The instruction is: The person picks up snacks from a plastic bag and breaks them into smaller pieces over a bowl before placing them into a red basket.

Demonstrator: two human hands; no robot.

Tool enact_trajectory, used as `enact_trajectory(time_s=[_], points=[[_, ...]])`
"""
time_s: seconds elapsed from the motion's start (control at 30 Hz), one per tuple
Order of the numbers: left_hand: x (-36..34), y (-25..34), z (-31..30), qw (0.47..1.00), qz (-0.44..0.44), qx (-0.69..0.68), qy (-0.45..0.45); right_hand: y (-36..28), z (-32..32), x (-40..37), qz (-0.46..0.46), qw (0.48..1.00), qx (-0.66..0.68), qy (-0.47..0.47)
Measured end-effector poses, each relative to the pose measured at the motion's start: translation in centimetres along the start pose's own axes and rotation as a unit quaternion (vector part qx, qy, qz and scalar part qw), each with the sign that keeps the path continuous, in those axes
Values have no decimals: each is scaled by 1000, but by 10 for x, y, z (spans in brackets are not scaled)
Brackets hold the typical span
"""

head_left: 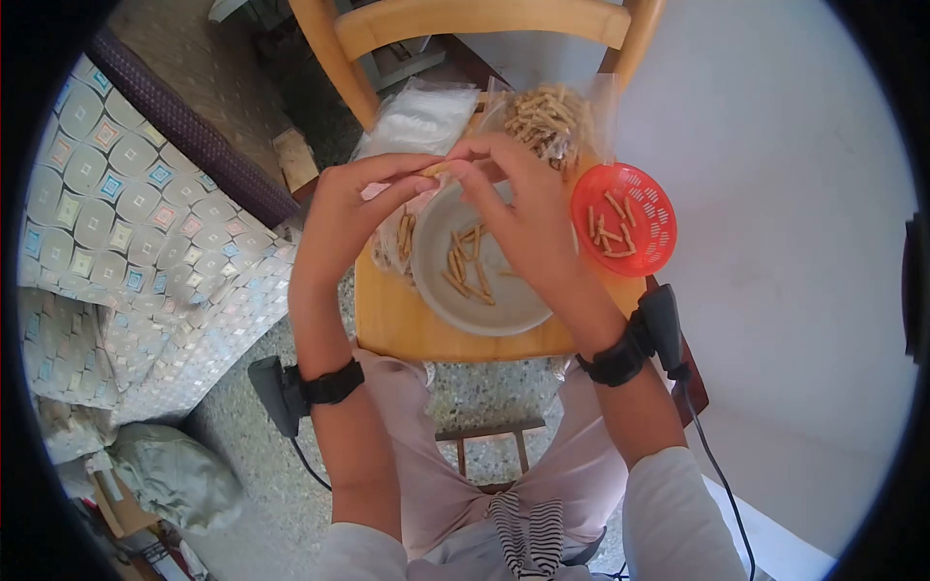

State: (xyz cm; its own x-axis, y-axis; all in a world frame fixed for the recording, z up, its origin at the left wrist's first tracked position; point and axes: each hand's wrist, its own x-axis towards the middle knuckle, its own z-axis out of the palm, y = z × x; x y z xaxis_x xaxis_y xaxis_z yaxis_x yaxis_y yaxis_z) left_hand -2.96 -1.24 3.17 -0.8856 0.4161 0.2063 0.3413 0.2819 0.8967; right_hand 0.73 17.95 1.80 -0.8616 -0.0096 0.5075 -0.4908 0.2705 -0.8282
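Observation:
Above the upper rim of a grey-white bowl (436, 308), my left hand (373, 189) and my right hand (513, 184) meet, both closed on one tan stick-shaped piece (435, 169). Several similar brown sticks (465, 263) lie inside the bowl. To the right, a red slotted basket (655, 208) holds several more sticks. A clear bag (547, 116) full of the sticks lies behind my right hand. Left of the bowl, another clear bag (397, 242) has a few sticks in it, partly hidden by my left hand.
A wooden chair (387, 324) carries the bowl, basket and bags. Clear plastic bags (421, 116) lie at its back left. Patterned cloth (145, 223) hangs at the left, and a white wall (775, 242) stands at the right. Each wrist wears a strapped device with a cable.

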Motion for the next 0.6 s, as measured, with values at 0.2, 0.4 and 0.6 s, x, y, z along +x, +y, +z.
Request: enact_trajectory(time_s=[0.2,0.4,0.6], points=[[-6,-7,-17,997,-23,77,15,24,-3,-14,10,984,-153,-89],[-8,-19,-9,964,-23,259,-59,63,-1,-48,30,899,-344,-268],[-14,-27,-11,955,-88,281,-33,66,5,-47,30,890,-377,-256]])
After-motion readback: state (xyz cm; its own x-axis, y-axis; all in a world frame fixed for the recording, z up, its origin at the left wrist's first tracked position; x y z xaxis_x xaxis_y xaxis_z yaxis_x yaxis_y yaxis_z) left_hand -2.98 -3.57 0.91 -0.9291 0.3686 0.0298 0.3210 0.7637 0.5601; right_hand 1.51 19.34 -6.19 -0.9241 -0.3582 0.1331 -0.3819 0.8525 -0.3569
